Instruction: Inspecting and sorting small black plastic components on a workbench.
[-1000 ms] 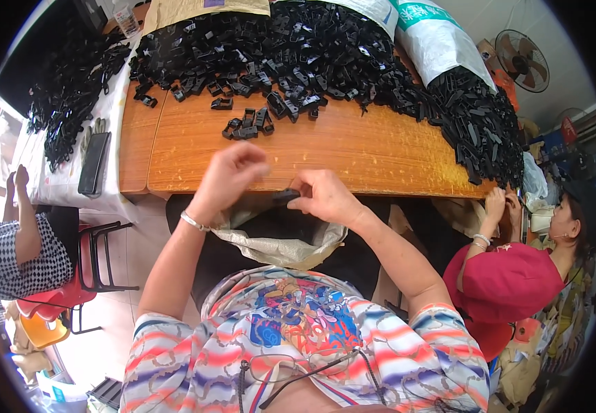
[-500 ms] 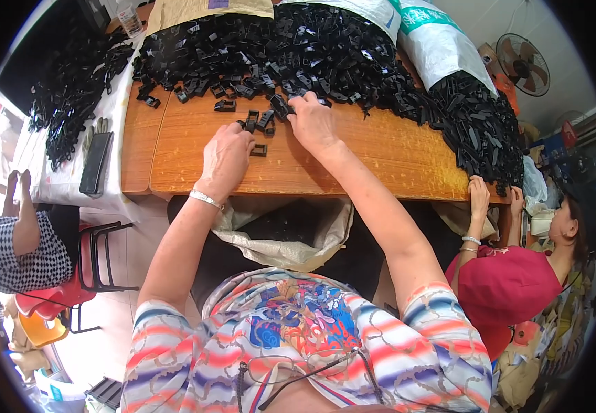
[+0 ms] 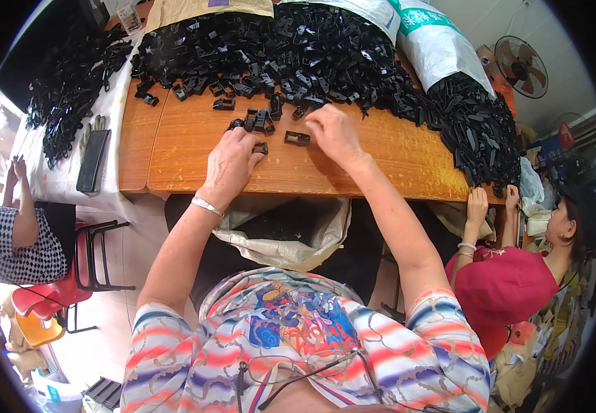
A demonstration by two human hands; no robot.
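Observation:
Several small black plastic parts [image 3: 262, 121], frame-shaped with openings, lie in a loose group before me on the wooden table. My left hand [image 3: 230, 160] rests at the near side of this group. Its fingers are bent, and thumb and forefinger close about one black plastic part [image 3: 261, 148]; the other fingertips are partly hidden. Just right of the group, a single black part [image 3: 297, 138] lies flat on the wood. Beside it my right hand [image 3: 338, 136] hovers with slightly curled fingers, apart from the part and with nothing visible in them.
A large heap of black parts [image 3: 243, 58] spills from sacks [image 3: 343, 12] along the far side. Slimmer black pieces [image 3: 466, 124] cover the right end, near a co-worker's hands [image 3: 477, 204]. An open woven sack [image 3: 291, 256] hangs below the table edge. A phone [image 3: 93, 162] lies at left.
My right hand has moved right and away from the far parts. A single black part now lies beside it. My left hand has shifted slightly nearer and to the right, onto a part there.

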